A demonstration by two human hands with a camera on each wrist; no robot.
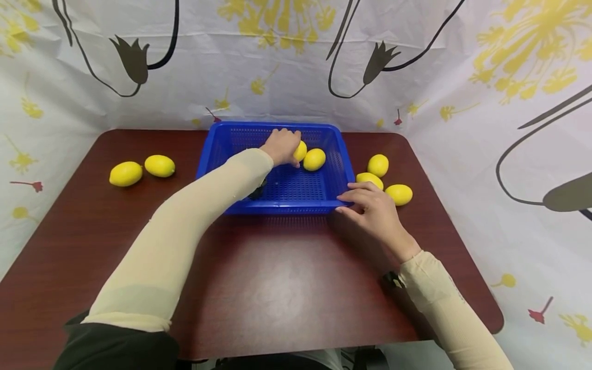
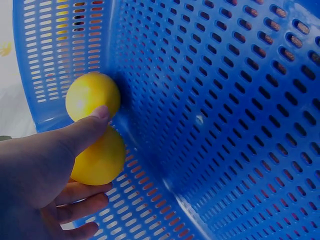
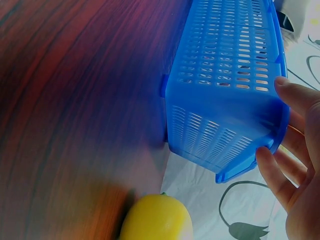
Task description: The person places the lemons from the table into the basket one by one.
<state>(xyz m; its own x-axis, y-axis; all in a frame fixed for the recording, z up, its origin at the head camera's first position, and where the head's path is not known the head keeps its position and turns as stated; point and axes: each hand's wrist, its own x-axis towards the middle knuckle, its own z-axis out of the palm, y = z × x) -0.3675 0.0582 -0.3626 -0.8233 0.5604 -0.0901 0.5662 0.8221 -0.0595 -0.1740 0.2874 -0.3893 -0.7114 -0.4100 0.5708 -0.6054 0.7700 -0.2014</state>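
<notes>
My left hand (image 1: 279,146) reaches into the blue plastic basket (image 1: 277,207) and grips a yellow lemon (image 1: 300,151) near the far wall. In the left wrist view, the thumb lies across this lemon (image 2: 102,157) and the other fingers curl beneath it. A second lemon (image 2: 92,92) sits right beside it on the basket floor, with the thumb tip overlapping its edge. At the basket's near right corner, my right hand (image 1: 374,210) holds the rim, its thumb on the outer side and fingers over the top, as the right wrist view shows.
Three lemons lie on the table right of the basket, one at the back (image 1: 378,165), one beside the basket wall (image 1: 370,180) and one behind my right hand (image 1: 399,195). Two more lemons (image 1: 126,174) rest at the left. Patterned white sheeting (image 1: 287,77) surrounds the dark red-brown table (image 1: 277,288).
</notes>
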